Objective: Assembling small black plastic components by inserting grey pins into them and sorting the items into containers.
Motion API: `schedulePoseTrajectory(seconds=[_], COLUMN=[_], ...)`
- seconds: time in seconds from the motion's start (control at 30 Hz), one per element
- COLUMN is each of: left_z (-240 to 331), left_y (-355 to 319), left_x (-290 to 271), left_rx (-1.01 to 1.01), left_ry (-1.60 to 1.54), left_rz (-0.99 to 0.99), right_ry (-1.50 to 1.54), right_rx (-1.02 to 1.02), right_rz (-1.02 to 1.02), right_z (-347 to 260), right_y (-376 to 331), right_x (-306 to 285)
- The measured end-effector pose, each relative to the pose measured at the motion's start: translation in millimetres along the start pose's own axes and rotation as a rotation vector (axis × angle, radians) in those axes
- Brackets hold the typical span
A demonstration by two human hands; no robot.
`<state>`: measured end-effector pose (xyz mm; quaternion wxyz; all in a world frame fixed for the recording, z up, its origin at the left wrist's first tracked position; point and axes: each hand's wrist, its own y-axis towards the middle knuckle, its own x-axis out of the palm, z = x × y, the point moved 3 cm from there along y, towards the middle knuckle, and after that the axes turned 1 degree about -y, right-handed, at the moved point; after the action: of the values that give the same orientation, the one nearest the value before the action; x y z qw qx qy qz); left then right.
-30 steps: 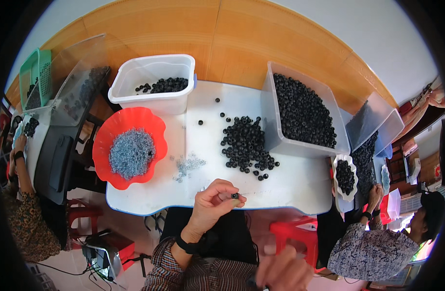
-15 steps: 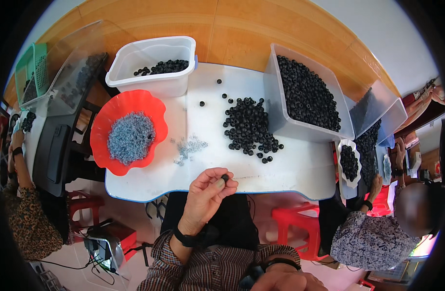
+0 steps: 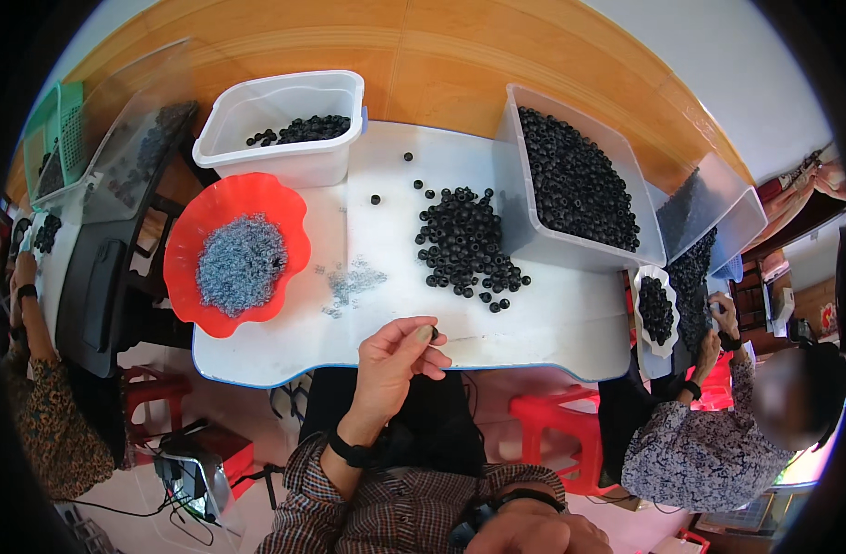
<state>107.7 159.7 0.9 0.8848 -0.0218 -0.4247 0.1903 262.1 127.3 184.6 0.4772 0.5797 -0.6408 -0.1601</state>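
Note:
My left hand [image 3: 392, 362] is over the table's front edge, with thumb and fingers pinched on a small black round plastic piece [image 3: 434, 332], mostly covered by the thumb. Low in the picture, close to my chest, is my right hand [image 3: 538, 534]; it is partly cut off, and whether its fingers hold anything is hidden. Beyond my left hand lies a loose pile of black round pieces [image 3: 462, 235], some showing a hole. Left of that pile is a scatter of tiny clear pieces [image 3: 354, 282]. A red wavy-rimmed bowl [image 3: 298, 217] holds many more clear pieces.
A white tub [image 3: 275, 164] with some black pieces stands at the back left. A large translucent bin [image 3: 580, 249] full of them stands at the right. Co-workers sit at either side, one with hands [image 3: 718, 328] near a white dish [image 3: 663, 346]. A red stool [image 3: 557, 420] is below the table.
The whole view has shifted slightly left. My left thumb has slid further over the black piece, so less of it shows. The right-hand co-worker's hands have moved closer together.

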Motion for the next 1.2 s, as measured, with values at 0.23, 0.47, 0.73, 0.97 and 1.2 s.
schedulePoseTrajectory(seconds=[0.23,0.47,0.73,0.97,1.2], left_z=[-20,-25,-28,-28,-46], left_y=[12,42,68,78,68], left_x=[13,25,43,60,63], left_rx=[0.041,0.198,0.514,0.679,0.755], left_ry=[0.426,0.781,1.117,1.112,1.330], left_rz=[0.071,0.092,0.131,0.146,0.001], right_ry=[-0.361,-0.597,-0.628,-0.629,-0.672], right_rx=[0.137,0.400,0.398,0.377,0.331], right_rz=[0.449,0.820,1.106,1.161,1.215], right_z=[9,21,26,29,26], right_y=[-8,-91,-135,-140,-141], right_x=[-31,-120,-167,-174,-181])
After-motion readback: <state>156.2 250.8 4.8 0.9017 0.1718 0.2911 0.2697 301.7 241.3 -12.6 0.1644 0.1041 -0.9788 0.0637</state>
